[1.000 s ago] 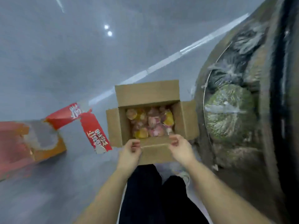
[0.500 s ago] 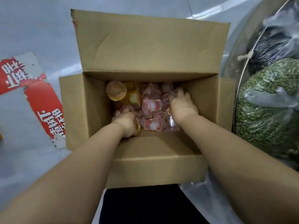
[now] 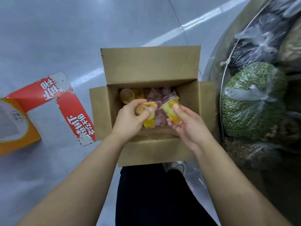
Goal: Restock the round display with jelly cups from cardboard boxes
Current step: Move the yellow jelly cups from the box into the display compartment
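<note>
Fingers of the left hand [image 3: 130, 118] curl around yellow jelly cups [image 3: 149, 111]. Right hand [image 3: 187, 124] fingers pinch one yellow cup [image 3: 171, 110], above the open cardboard box [image 3: 151, 66].

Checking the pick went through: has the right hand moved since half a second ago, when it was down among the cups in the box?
Yes. The right hand has come up out of the cardboard box, toward its near wall, holding a yellow jelly cup.

Jelly cups [image 3: 160, 97] in cardboard box [image 3: 151, 66], round display [image 3: 254, 101] just right, torn carton [image 3: 17, 121] left
</note>
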Tool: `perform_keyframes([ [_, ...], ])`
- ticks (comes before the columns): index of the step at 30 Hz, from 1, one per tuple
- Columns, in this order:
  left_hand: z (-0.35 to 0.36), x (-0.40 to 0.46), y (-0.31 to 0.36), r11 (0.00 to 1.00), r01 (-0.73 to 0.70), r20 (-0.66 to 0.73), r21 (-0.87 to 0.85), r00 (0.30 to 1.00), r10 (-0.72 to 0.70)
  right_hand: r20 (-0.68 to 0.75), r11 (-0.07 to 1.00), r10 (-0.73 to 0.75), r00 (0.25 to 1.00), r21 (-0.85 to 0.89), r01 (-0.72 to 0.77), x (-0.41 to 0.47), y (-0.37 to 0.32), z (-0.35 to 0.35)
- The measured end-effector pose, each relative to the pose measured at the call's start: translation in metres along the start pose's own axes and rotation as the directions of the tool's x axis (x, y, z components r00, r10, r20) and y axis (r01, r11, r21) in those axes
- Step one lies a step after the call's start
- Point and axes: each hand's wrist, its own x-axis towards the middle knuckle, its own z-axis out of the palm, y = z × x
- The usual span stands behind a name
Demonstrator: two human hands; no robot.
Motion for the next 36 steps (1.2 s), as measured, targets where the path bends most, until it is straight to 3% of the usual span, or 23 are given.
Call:
perform_keyframes([
  [2, -0.015, -0.038, 0.048, 0.971, -0.009, -0.017, -0.238, 1.0, 0.005, 0.13, 0.983, -0.024, 0.991, 0.186, 0.0, -0.058, -0.028, 0.005],
  [4, -0.034, -0.08, 0.104, 0.931, -0.055, -0.042, -0.36, 0.998, 0.043, 0.225, 0.975, -0.102, 0.969, 0.218, 0.052, -0.125, -0.064, 0.014],
  [6, -0.055, -0.127, 0.17, 0.914, -0.141, -0.042, -0.381, 0.99, 0.135, 0.264, 0.969, -0.195, 0.945, 0.202, 0.143, -0.195, -0.106, 0.028],
  [10, -0.087, -0.211, 0.305, 0.852, -0.371, 0.017, -0.37, 0.914, 0.405, 0.189, 0.911, -0.405, 0.895, 0.162, 0.378, -0.324, -0.189, 0.04],
  [14, -0.091, -0.271, 0.411, 0.762, -0.493, 0.19, -0.419, 0.774, 0.605, 0.048, 0.81, -0.586, 0.809, 0.043, 0.585, -0.429, -0.249, 0.015],
  [18, -0.061, -0.319, 0.484, 0.702, -0.558, 0.425, -0.443, 0.559, 0.712, -0.103, 0.639, -0.769, 0.631, -0.131, 0.758, -0.512, -0.276, -0.03],
  [22, -0.014, -0.359, 0.532, 0.712, -0.458, 0.618, -0.532, 0.365, 0.696, -0.27, 0.546, -0.833, 0.482, -0.263, 0.796, -0.574, -0.274, -0.082],
  [26, 0.036, -0.397, 0.568, 0.625, -0.592, 0.719, -0.509, 0.106, 0.687, -0.461, 0.522, -0.815, 0.35, -0.324, 0.789, -0.616, -0.262, -0.131],
  [31, 0.095, -0.441, 0.598, 0.437, -0.782, 0.668, -0.445, 0.034, 0.743, -0.602, 0.506, -0.774, 0.198, -0.399, 0.765, -0.642, -0.255, -0.188],
  [36, 0.139, -0.462, 0.615, 0.193, -0.917, 0.656, -0.349, -0.092, 0.749, -0.648, 0.572, -0.741, 0.173, -0.476, 0.668, -0.64, -0.261, -0.229],
])
